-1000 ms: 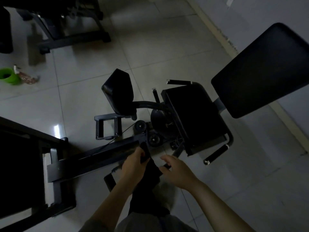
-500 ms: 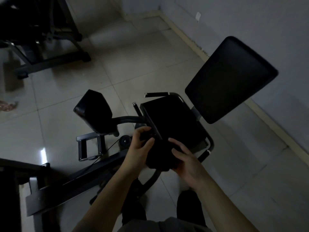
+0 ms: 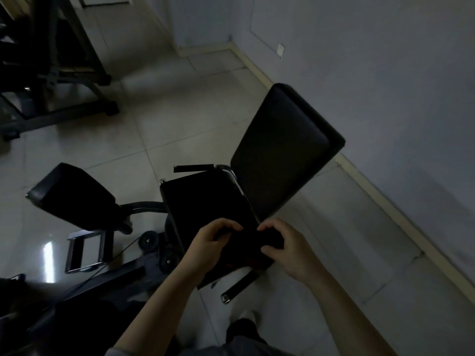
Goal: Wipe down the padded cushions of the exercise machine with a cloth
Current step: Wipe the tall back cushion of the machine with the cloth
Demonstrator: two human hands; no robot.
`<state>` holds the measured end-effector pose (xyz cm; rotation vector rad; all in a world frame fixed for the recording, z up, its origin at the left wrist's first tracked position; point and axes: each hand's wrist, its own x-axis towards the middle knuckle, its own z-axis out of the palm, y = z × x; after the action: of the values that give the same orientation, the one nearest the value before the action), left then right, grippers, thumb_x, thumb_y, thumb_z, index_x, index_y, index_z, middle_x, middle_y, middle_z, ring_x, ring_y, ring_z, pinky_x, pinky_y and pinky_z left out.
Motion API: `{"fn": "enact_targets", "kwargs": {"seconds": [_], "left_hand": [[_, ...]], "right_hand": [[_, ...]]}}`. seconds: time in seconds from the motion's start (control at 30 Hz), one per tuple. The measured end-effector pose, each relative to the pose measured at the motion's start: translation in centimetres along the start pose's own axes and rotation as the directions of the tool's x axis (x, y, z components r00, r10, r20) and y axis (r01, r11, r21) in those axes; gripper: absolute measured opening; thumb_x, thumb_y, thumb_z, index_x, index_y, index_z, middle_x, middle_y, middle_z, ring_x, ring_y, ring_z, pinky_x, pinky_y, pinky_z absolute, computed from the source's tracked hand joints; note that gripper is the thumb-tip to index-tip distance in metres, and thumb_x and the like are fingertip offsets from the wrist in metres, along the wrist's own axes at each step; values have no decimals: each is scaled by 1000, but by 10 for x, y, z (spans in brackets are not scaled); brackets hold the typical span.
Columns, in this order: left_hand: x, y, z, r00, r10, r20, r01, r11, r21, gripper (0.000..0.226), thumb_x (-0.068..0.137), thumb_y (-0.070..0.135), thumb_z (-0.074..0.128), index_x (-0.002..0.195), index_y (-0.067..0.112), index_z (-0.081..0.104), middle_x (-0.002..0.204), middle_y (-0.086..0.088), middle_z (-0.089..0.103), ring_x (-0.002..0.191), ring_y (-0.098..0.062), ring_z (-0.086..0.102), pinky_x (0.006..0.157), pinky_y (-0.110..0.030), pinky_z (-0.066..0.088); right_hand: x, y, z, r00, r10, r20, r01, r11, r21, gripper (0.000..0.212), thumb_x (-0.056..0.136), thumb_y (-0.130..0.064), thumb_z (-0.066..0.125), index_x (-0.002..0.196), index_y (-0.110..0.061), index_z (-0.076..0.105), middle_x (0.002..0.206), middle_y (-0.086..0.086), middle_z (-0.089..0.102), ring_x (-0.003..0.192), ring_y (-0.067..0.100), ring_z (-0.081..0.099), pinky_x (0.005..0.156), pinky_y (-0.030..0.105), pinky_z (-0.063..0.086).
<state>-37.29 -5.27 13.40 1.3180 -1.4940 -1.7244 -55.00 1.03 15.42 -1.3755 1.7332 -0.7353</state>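
The room is dim. A dark cloth (image 3: 246,246) is stretched between my left hand (image 3: 208,244) and my right hand (image 3: 285,246), both gripping it over the near end of the black seat cushion (image 3: 203,199). The cloth is hard to tell apart from the cushion beneath it. Behind the seat rises the tilted black back cushion (image 3: 285,147). A third black pad (image 3: 74,196) sits to the left on a curved metal arm.
Two black handle grips (image 3: 194,168) (image 3: 239,286) flank the seat. A metal footrest (image 3: 86,250), pulleys and a dark frame beam lie at lower left. Another machine (image 3: 51,80) stands at the far left. The wall and baseboard (image 3: 401,217) run close on the right.
My view has moved forward and right, closer to the seat. Both hands carried the cloth up from beside the frame to over the seat cushion and spread it between them.
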Motion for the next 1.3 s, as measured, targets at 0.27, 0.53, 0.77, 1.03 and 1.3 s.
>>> {"fn": "enact_targets", "kwargs": {"seconds": [0.27,0.53,0.77,1.03,1.3], "left_hand": [[17,10,36,991,-128,-34,127,991,-34,24,92,1,50,86,22,59,89,-3,58,80,-14,61,68,-26,54],[42,29,35,958,267,-107,-219,918,332,31,68,16,81,90,29,64,85,16,63,81,-1,62,73,-14,50],[65,24,20,916,399,-44,-323,797,510,21,72,28,78,91,25,69,86,18,65,80,4,61,74,-11,49],[102,65,59,906,337,256,-383,910,160,17,81,22,70,82,25,54,67,3,58,59,-10,54,59,-27,47],[188,153,99,929,336,153,-284,916,-285,14,87,6,60,90,18,54,92,1,65,81,-9,68,62,-23,57]], "right_hand": [[12,8,-43,970,-153,-190,63,908,-414,15,92,-25,56,104,-21,64,100,-6,50,87,13,54,72,23,42],[16,-7,-56,954,-86,-286,-48,901,-431,14,94,-32,52,98,-19,56,90,-5,58,79,14,58,65,22,43],[27,-16,-65,947,9,-321,-145,905,-401,6,87,-17,63,93,-17,62,91,-5,52,83,10,51,62,8,33],[31,-16,-111,717,-51,-695,-275,896,-349,12,80,-1,68,90,-7,70,110,10,47,91,13,47,76,21,39],[126,-32,-177,428,-253,-868,-36,954,-296,47,83,-3,66,125,-6,47,135,15,34,110,16,52,93,16,45]]}}
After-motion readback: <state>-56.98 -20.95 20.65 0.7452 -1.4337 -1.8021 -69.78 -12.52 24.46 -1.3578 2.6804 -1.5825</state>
